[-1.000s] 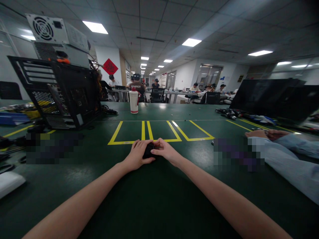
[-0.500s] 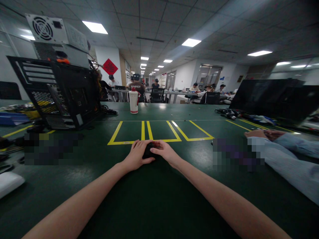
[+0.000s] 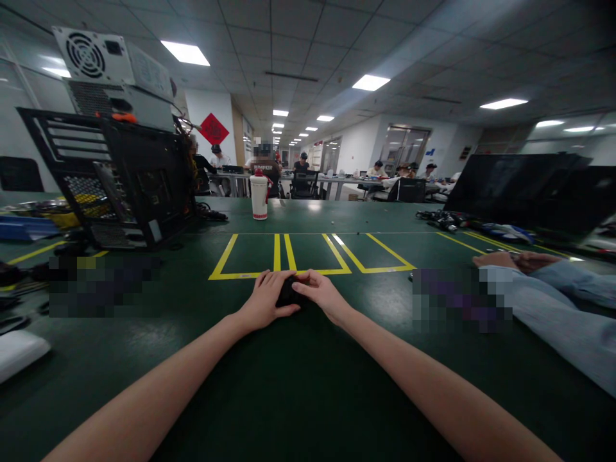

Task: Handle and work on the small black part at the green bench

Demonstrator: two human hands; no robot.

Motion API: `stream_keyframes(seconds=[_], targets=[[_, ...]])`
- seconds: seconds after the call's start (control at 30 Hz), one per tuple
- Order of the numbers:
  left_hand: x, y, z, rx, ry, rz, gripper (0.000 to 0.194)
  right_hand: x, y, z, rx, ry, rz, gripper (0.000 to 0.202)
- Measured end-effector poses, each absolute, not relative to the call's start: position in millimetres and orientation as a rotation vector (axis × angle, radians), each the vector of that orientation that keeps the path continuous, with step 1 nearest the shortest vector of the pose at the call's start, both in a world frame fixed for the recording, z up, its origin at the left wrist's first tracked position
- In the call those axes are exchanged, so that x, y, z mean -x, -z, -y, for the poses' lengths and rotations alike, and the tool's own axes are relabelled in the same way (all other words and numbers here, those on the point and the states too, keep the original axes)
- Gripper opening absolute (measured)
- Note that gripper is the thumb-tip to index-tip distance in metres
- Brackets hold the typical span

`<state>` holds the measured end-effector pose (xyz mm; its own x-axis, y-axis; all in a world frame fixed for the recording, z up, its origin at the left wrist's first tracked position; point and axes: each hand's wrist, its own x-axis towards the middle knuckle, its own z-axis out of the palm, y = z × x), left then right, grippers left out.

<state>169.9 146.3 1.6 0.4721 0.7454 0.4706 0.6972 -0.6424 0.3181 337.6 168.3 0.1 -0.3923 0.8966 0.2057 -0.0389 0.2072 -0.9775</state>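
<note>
A small dark object (image 3: 287, 292) sits on the green table (image 3: 308, 385), between my two hands and partly hidden by them. My left hand (image 3: 268, 299) curves round its left side, with the fingers over the top and the thumb near its front edge. From the right, my right hand (image 3: 320, 293) holds the same object with fingertips and thumb. What the dark object is cannot be made out. Just beyond my hands, yellow tape outlines (image 3: 276, 253) mark the table.
An open black computer case (image 3: 139, 179) with metal power supplies (image 3: 96, 58) on it stands at the left. A white cup (image 3: 259, 197) stands farther back. A black monitor (image 3: 510, 189), cables (image 3: 440, 219) and another person's sleeves (image 3: 543, 308) are at the right.
My right thumb and fingers have shifted very slightly on the dark object. The rest of the scene shows only a tiny shift of the view.
</note>
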Motion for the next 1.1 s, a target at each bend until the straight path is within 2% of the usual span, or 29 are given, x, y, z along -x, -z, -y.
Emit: stream_keyframes(seconds=[0.2,0.4,0.63,0.83,1.1], targets=[[-170.1,-2.8,-145.4,-2.609,-0.914,-1.295,0.059,-339.8,-4.5,-169.2,0.863,-1.442,1.564,0.038],[-170.1,-2.1,-146.4,-2.615,-0.919,-1.304,0.059,-340.9,-5.0,-164.0,0.72,-1.513,1.585,0.04],[-169.9,-3.6,-145.1,-2.622,-0.9,-1.305,0.06,-335.5,-3.4,-165.1,0.795,-1.359,1.567,0.026],[-170.0,-3.5,-145.4,-2.621,-0.902,-1.303,0.059,-336.2,-5.2,-167.9,0.955,-1.375,1.553,0.034],[-169.6,-2.7,-145.8,-2.613,-0.915,-1.301,0.058,-341.9,-8.7,-164.1,0.795,-1.466,1.63,0.041]])
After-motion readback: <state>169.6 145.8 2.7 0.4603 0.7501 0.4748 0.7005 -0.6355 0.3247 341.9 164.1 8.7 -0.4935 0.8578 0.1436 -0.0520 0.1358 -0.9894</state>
